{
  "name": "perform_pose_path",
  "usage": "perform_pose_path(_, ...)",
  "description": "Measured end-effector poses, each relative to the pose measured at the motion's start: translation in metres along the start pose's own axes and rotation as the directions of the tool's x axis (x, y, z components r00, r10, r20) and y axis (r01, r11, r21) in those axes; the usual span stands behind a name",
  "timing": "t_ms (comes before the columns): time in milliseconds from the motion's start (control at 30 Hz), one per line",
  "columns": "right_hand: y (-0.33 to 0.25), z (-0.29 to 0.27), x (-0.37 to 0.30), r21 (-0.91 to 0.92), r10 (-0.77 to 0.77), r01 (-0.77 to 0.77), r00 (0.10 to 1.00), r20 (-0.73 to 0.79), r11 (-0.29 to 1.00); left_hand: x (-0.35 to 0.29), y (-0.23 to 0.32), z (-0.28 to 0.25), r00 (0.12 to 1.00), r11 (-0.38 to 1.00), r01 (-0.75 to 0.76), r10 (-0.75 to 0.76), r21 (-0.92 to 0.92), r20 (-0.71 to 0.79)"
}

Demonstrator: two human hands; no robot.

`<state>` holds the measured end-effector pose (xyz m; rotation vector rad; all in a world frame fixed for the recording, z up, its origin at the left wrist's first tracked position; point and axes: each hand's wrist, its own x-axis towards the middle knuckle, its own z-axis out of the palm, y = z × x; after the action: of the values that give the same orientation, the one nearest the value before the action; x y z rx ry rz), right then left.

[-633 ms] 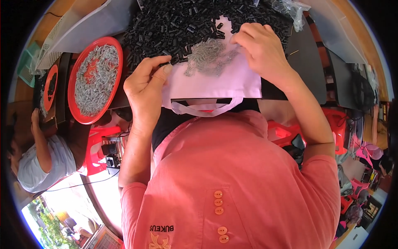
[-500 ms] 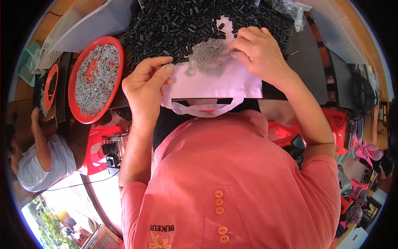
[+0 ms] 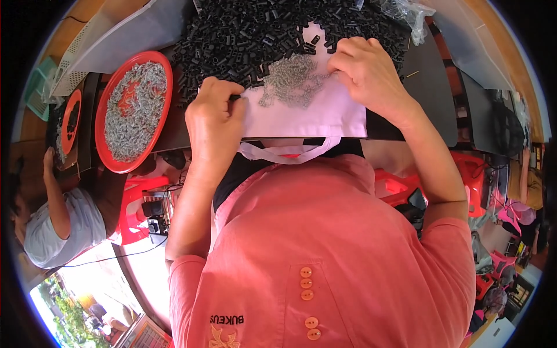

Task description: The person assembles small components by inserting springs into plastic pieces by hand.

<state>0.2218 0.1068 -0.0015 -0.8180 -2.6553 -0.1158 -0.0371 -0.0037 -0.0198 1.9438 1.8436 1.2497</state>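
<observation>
A heap of small black plastic tube pieces (image 3: 249, 35) covers the far side of the table. In front of it, a pile of small silver springs (image 3: 293, 81) lies on a pale pink cloth bag (image 3: 301, 119). My left hand (image 3: 216, 119) is closed at the bag's left edge, beside the heap, and a black plastic piece (image 3: 234, 98) shows between thumb and forefinger. To the right of the springs, my right hand (image 3: 368, 72) pinches with thumb and fingers together over the bag; whatever it holds is too small to make out.
A red round tray (image 3: 168, 110) of silver springs stands at left. Farther left is a smaller orange-red tray (image 3: 70, 122), near another person's arm (image 3: 57, 197). Clear plastic bag material (image 3: 409, 17) lies at the back right. The bag's handle (image 3: 290, 156) hangs over the near edge.
My left hand has moved right and its fingers have curled closed. My right hand has shifted slightly right, away from the spring pile. A loose black piece near the heap's edge has shifted slightly.
</observation>
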Motion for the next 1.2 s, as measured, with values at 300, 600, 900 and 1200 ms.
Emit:
perform_pose_path(300, 0.003, 0.000, -0.006, 0.018, 0.017, -0.016, 0.998, -0.059, 1.000, -0.003, 0.005, -0.001, 0.985, 0.967, -0.156, 0.138, 0.201, 0.104)
perform_pose_path(600, 0.004, 0.006, -0.010, -0.034, -0.024, 0.020, 0.992, -0.121, 0.999, -0.004, 0.002, -0.004, 0.995, 0.997, -0.050, 0.044, 0.063, 0.087)
perform_pose_path(900, 0.001, 0.010, -0.007, -0.047, -0.014, 0.008, 0.993, -0.119, 0.999, -0.007, 0.000, -0.004, 0.999, 1.000, -0.012, 0.012, -0.006, 0.038)
perform_pose_path(1200, -0.001, 0.000, -0.003, 0.900, 0.438, -0.232, 0.898, 0.051, 0.370, 0.001, 0.018, -0.001, 0.945, 0.665, 0.291, -0.314, -0.688, 0.096)
